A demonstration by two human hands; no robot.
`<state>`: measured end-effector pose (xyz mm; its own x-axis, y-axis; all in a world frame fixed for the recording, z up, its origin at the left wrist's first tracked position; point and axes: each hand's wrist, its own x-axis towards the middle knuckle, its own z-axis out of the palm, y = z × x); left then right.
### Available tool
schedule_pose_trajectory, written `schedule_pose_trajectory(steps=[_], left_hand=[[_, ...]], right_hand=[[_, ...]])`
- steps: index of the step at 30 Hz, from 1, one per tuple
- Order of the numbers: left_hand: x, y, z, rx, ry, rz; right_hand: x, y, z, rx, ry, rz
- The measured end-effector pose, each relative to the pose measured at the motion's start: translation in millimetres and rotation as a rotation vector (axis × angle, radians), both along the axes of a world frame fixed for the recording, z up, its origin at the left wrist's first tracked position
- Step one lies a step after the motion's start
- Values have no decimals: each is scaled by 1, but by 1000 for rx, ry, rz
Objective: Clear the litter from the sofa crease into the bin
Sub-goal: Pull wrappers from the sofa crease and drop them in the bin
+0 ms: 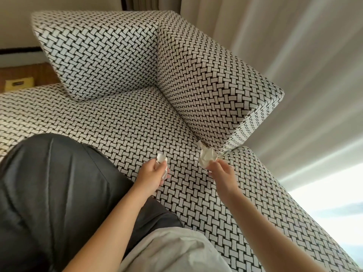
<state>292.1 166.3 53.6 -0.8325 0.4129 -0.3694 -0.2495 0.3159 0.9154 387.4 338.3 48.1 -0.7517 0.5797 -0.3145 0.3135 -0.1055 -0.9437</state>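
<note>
Both hands grip crumpled tissues.

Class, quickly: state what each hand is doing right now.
Left hand: closed on a crumpled paper.
Right hand: closed on a bigger paper wad.

A black-and-white basket-weave fabric sofa spreads beneath both hands. White crumpled paper scraps sit in the fingers. Left of the hands lies glossy black cloth; nearer, pale grey fabric; beyond, cream curtains.
</note>
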Motion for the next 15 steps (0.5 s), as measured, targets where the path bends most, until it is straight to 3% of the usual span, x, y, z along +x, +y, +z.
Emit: schedule_pose_trajectory(steps=[7,15], left_hand=[[-40,-54,53,-60,240,101],[-81,-138,101,-38,288,291]], right_hand=[[-60,-66,32,-57,30,233],[-138,-147,78,-130,120,446]])
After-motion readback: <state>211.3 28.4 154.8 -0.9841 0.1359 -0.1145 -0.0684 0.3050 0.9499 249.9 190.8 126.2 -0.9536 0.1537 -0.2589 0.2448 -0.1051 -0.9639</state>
